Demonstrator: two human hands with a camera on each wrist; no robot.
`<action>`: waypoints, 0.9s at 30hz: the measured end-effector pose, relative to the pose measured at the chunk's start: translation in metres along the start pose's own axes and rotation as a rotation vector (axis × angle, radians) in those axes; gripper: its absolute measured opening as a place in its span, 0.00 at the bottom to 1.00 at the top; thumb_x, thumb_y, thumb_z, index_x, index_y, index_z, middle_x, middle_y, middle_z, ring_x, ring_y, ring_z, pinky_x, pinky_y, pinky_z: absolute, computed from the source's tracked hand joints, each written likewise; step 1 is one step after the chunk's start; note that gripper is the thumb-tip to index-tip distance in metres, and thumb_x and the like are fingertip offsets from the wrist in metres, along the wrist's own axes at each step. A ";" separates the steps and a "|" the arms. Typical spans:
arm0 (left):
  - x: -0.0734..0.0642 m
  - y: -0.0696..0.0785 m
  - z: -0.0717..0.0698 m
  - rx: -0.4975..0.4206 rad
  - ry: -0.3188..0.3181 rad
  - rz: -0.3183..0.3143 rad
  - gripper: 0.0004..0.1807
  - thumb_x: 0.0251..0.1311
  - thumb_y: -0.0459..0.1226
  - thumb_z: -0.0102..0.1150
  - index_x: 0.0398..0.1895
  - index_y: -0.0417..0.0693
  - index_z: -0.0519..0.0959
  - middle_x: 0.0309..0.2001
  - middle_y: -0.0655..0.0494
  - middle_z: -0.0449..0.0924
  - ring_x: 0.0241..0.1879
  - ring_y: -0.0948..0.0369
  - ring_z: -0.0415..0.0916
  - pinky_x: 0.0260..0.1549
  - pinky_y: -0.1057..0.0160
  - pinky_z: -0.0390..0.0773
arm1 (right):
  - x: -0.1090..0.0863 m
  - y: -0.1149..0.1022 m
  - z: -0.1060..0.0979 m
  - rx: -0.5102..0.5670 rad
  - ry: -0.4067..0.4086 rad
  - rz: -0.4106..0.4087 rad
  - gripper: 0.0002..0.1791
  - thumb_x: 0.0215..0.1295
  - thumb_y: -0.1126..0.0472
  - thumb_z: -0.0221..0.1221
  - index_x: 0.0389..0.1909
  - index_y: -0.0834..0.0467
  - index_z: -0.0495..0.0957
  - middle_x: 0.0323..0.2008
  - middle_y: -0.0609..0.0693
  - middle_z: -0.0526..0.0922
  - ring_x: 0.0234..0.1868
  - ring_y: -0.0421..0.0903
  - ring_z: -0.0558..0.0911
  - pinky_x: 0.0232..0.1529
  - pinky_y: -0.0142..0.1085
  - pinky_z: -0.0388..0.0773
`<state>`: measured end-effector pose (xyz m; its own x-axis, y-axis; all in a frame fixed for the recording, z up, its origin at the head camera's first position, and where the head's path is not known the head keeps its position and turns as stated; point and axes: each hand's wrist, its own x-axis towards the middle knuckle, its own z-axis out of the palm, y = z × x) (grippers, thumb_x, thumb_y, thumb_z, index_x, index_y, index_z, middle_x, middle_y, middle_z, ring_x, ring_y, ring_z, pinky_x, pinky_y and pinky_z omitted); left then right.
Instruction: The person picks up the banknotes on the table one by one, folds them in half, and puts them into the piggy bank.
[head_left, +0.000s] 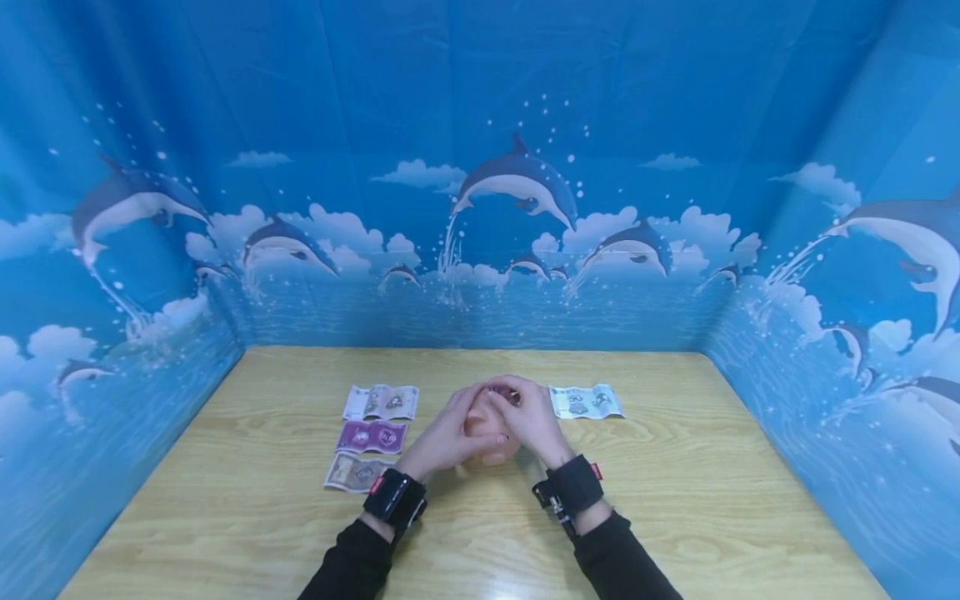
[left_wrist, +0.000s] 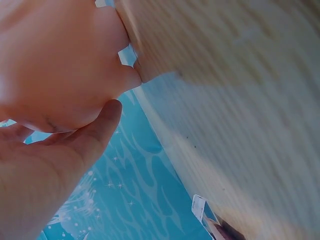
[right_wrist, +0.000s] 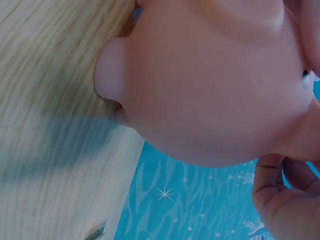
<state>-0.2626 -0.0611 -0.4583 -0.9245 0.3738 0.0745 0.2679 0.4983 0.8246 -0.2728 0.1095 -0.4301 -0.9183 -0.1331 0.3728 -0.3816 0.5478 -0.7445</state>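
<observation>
A pink piggy bank point(head_left: 487, 423) sits on the table between both hands, with its short stub legs point(right_wrist: 111, 70) low on its rounded body in the right wrist view. My left hand point(head_left: 447, 435) grips its left side, the thumb reaching across the front. In the left wrist view, the left hand point(left_wrist: 55, 165) lies along its pink surface. My right hand point(head_left: 528, 412) is over its top right, thumb and bent fingers close together. The right hand's curled fingers point(right_wrist: 270, 185) show against the piggy bank in the right wrist view; I cannot tell whether they pinch something small.
Left of the piggy bank, a pale banknote point(head_left: 381, 402), a purple banknote point(head_left: 371, 436) and a grey-brown banknote point(head_left: 356, 472) lie in a column. A blue-green banknote point(head_left: 587, 402) lies to the right. Dolphin-print curtains point(head_left: 480, 308) enclose the wooden table point(head_left: 675, 500).
</observation>
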 end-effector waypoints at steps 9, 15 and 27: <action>0.000 0.002 -0.001 0.017 -0.003 0.005 0.57 0.48 0.61 0.69 0.78 0.63 0.48 0.78 0.53 0.48 0.73 0.47 0.56 0.67 0.34 0.59 | 0.000 0.000 0.003 0.012 0.039 -0.026 0.10 0.61 0.63 0.66 0.44 0.55 0.86 0.35 0.48 0.88 0.32 0.39 0.82 0.34 0.30 0.81; -0.002 0.003 -0.001 0.026 -0.002 0.002 0.58 0.49 0.61 0.69 0.78 0.58 0.48 0.78 0.51 0.48 0.74 0.46 0.55 0.68 0.34 0.58 | -0.001 0.000 0.001 0.016 0.019 -0.008 0.09 0.64 0.63 0.64 0.44 0.55 0.86 0.37 0.49 0.88 0.34 0.40 0.82 0.37 0.31 0.81; -0.001 0.003 -0.001 0.026 0.000 0.007 0.58 0.49 0.62 0.69 0.78 0.57 0.49 0.78 0.52 0.48 0.75 0.48 0.53 0.69 0.36 0.56 | -0.003 0.001 0.001 0.002 0.007 -0.018 0.11 0.61 0.68 0.63 0.44 0.57 0.85 0.40 0.52 0.88 0.35 0.42 0.83 0.38 0.32 0.82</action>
<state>-0.2611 -0.0611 -0.4550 -0.9225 0.3775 0.0807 0.2818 0.5157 0.8091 -0.2705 0.1095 -0.4321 -0.9107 -0.1367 0.3898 -0.3979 0.5440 -0.7388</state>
